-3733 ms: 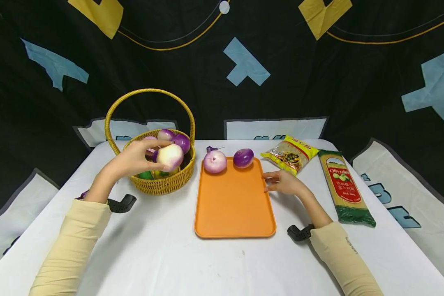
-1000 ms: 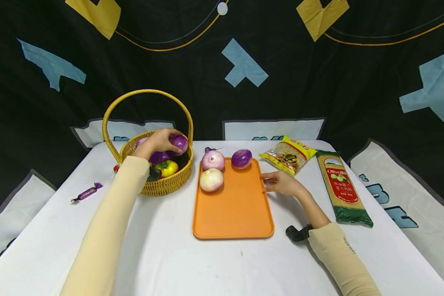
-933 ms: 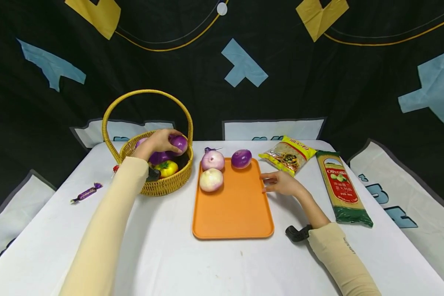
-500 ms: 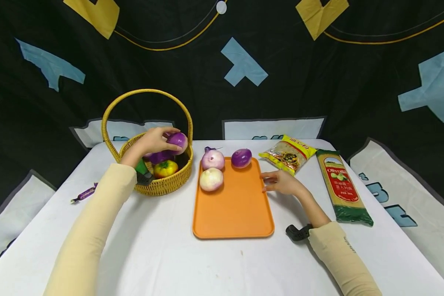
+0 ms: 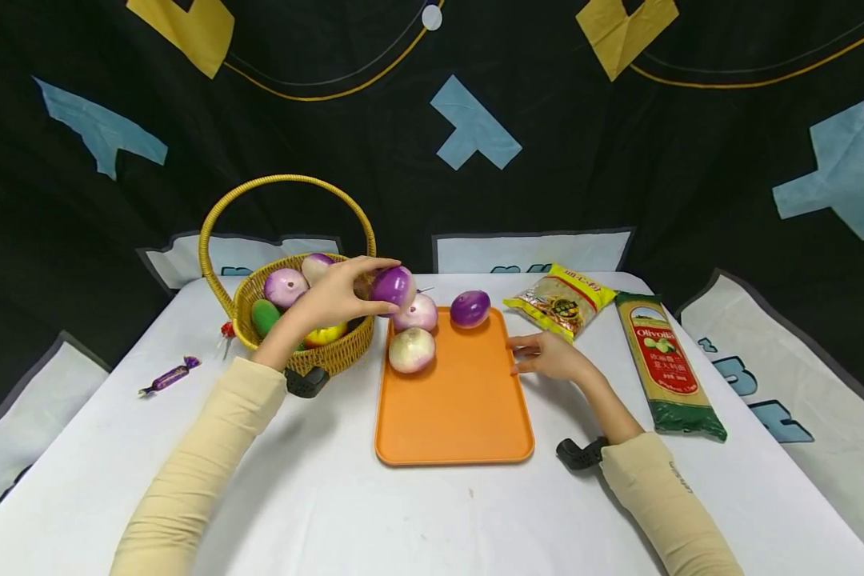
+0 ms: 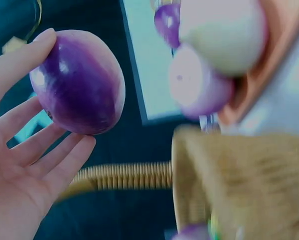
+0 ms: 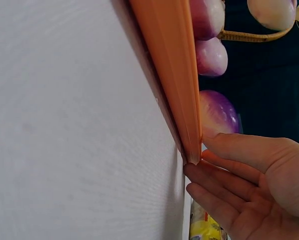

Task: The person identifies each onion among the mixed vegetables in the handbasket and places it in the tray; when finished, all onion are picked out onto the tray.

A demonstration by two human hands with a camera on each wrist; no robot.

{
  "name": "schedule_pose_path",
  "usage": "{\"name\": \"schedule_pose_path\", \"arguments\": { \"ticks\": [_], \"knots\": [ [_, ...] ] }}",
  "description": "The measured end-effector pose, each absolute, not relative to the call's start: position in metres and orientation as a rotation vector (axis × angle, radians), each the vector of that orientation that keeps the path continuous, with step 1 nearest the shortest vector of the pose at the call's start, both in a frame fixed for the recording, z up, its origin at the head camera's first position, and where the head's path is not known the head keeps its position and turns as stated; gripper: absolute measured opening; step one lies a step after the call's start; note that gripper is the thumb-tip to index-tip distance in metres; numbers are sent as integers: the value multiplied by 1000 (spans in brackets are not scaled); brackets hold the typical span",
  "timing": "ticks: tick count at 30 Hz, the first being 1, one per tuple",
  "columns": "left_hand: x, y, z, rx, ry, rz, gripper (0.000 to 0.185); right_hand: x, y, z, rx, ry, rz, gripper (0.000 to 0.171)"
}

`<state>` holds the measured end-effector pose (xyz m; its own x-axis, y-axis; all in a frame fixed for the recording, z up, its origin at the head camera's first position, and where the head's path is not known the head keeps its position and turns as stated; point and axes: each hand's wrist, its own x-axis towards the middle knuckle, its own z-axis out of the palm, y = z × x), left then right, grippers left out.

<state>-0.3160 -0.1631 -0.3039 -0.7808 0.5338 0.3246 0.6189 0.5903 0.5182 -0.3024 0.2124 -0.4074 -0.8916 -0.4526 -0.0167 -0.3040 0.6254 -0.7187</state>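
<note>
- Purple-and-white round onion [image 5: 394, 286] is held in the air by the left hand [image 5: 334, 294], fingers and thumb curled round it, between the yellow woven wicker basket [image 5: 310, 358] and the far left corner of the flat orange plastic tray [image 5: 455, 408].
- From the left wrist, the same onion [image 6: 79, 82] sits against the fingertips [image 6: 24, 52] with the palm behind it; the basket rim [image 6: 124, 175] is blurred below.
- Right hand [image 5: 550, 356] lies on the white tablecloth [image 5: 331, 496] with straight fingers touching the tray's right edge; it holds nothing. From the right wrist, the fingertips [image 7: 214, 172] meet the tray rim [image 7: 174, 75].
- Three onions rest on the tray's far end: a pale whitish one [image 5: 412, 350], a pink-white one [image 5: 419, 314] just behind it and partly hidden by the held onion, and a deep purple one [image 5: 470, 308] to the right.
- Inside the basket lie a pale purple onion [image 5: 286, 286], another onion [image 5: 315, 264], a green vegetable [image 5: 264, 317] and a yellow fruit [image 5: 326, 334].
- A purple-wrapped sweet [image 5: 169, 375] lies on the cloth left of the basket.
- Right of the tray are a yellow bag of noodles [image 5: 565, 300] and a long green-and-red pasta packet [image 5: 668, 366].
</note>
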Motion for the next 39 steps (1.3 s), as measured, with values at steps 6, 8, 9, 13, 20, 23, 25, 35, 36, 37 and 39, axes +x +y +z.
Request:
{"name": "schedule_pose_path", "arguments": {
  "ticks": [6,8,9,13,20,23,25,35,36,37,39],
  "knots": [
    [-318,-122,-318,-1154,-2664,-977,65,-302,212,-408,-605,2650,-1119,54],
    [-321,-108,-324,-1192,-2658,-1000,65,-301,212,-407,-603,2654,-1117,53],
    [-323,-101,-327,-1205,-2660,-1002,65,-301,211,-407,-605,2657,-1115,53],
    [-329,-77,-342,-1221,-2707,-958,66,-300,211,-407,-624,2664,-1107,53],
    [-337,-52,-366,-1225,-2801,-795,66,-299,210,-406,-616,2661,-1102,52],
    [-338,-47,-371,-1224,-2824,-746,66,-299,211,-406,-608,2662,-1102,52],
    [-337,-46,-373,-1214,-2841,-720,67,-300,212,-407,-610,2661,-1104,52],
    [-317,-62,-365,-1225,-2818,-657,62,-301,211,-409,-632,2643,-1127,53],
    [-314,-66,-362,-1236,-2792,-679,61,-301,211,-409,-639,2644,-1128,53],
    [-310,-70,-359,-1243,-2770,-709,59,-300,212,-409,-645,2645,-1130,53],
    [-305,-79,-353,-1271,-2707,-777,56,-300,212,-408,-659,2651,-1126,52]
  ]
}}
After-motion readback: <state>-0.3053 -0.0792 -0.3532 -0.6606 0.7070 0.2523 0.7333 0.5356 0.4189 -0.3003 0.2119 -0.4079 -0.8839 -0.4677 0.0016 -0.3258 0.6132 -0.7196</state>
